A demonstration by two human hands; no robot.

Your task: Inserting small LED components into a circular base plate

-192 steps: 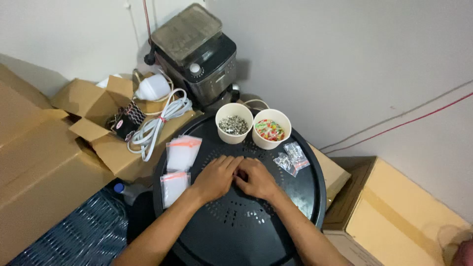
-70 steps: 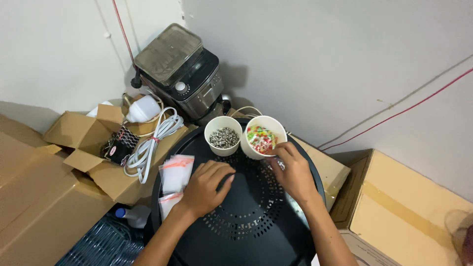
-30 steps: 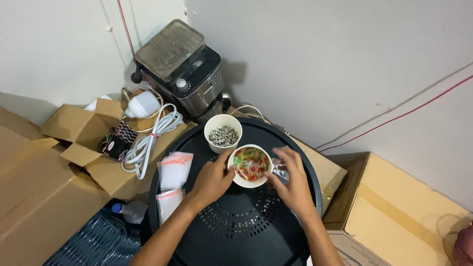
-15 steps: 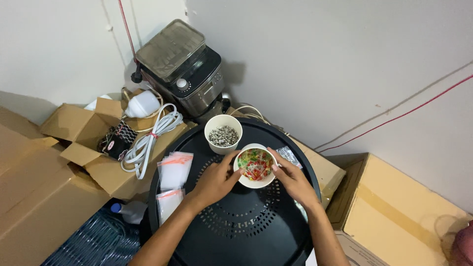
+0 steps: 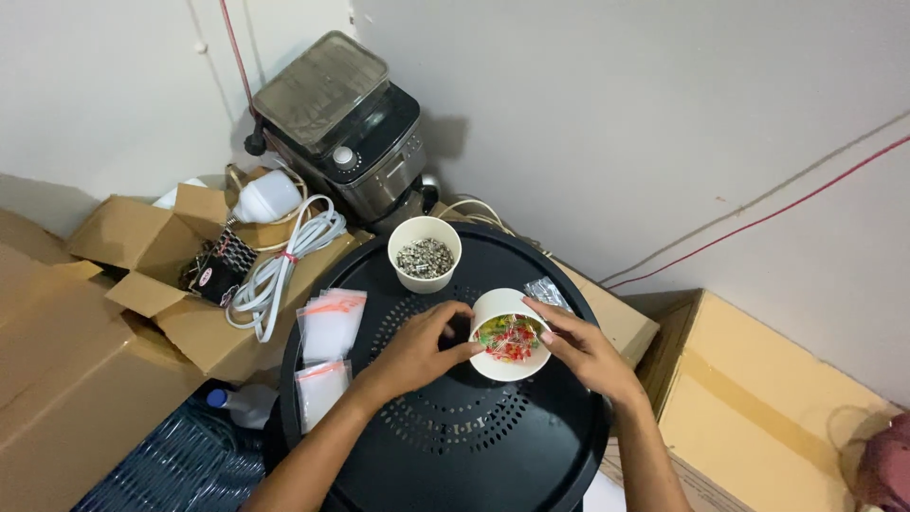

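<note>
two hands, left hand and right hand, fingers clamped on the tilted bead cup; small bags lie unfilled on the bench.

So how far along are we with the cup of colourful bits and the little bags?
Done: nothing visibly bagged; small clear bags lie flat left of the hands, more behind the cup. In hand: the left hand and right hand tilt the white cup of colourful pieces over the black round tabletop. Left: the cup of grey pieces stands untouched.
</note>
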